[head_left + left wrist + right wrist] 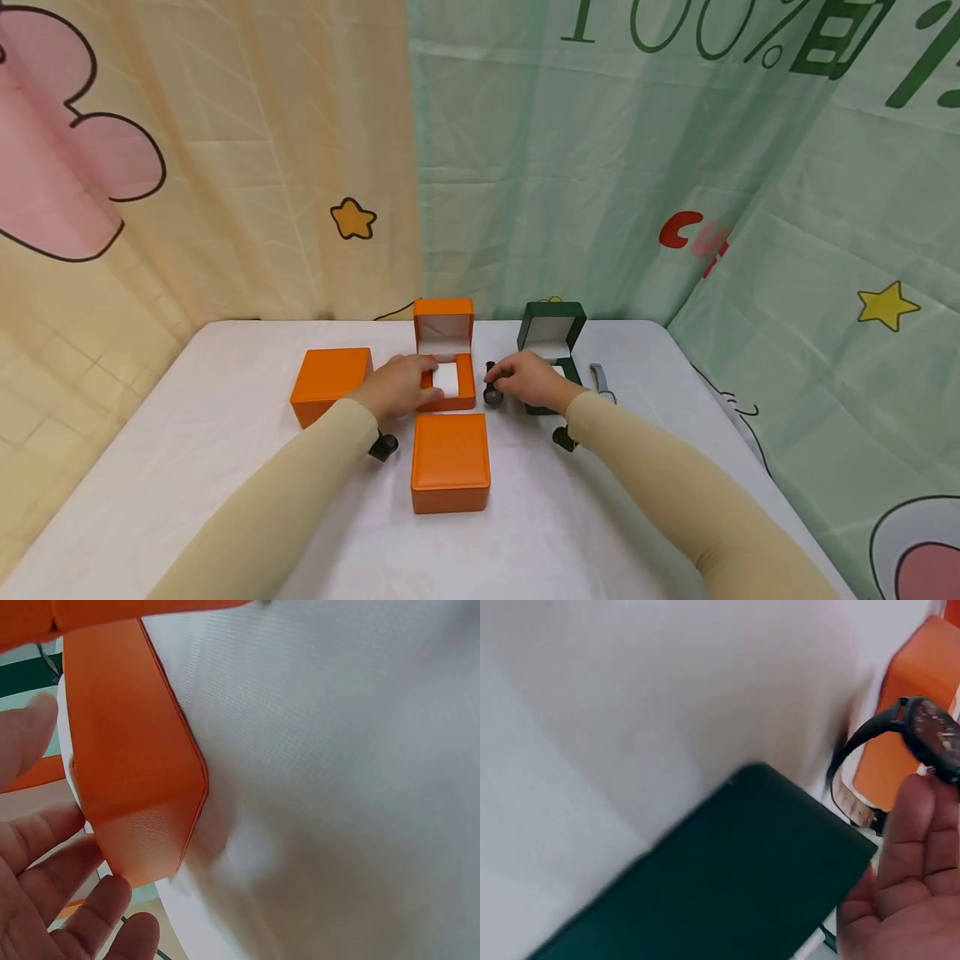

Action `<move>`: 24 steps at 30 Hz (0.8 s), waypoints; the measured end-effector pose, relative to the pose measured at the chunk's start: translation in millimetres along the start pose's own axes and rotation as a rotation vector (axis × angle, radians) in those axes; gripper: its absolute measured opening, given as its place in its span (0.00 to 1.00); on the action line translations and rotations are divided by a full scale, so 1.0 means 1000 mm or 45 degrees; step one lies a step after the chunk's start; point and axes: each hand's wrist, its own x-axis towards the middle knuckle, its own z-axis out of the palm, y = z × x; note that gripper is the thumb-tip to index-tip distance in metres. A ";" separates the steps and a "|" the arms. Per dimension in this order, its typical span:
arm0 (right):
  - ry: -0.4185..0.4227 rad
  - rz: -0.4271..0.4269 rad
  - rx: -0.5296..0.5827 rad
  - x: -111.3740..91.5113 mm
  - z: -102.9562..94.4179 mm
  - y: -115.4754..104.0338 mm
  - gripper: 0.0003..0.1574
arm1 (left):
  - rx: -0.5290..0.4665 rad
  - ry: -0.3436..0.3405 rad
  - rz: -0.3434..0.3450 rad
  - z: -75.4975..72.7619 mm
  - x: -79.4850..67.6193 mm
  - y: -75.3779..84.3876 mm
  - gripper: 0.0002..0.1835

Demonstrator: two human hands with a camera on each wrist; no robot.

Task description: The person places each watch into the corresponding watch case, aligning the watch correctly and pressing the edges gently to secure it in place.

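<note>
An orange watch box stands with its lid raised and a white cushion inside. My left hand rests at its left side; in the left wrist view the fingers touch the box and the thumb is held apart from them. Just right of this box, my right hand pinches a black wristwatch. The right wrist view shows the watch's dark dial at the fingertips, its strap hanging in a curve; the thumb is hidden there.
A closed orange box stands at the left, another closed orange box in front. Behind my right hand is an open dark green box. A watch with a pale strap lies right of it on the white table.
</note>
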 end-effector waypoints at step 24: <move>-0.104 -0.138 -0.655 0.000 0.016 0.003 0.37 | -0.077 -0.055 -0.016 -0.002 0.014 -0.006 0.39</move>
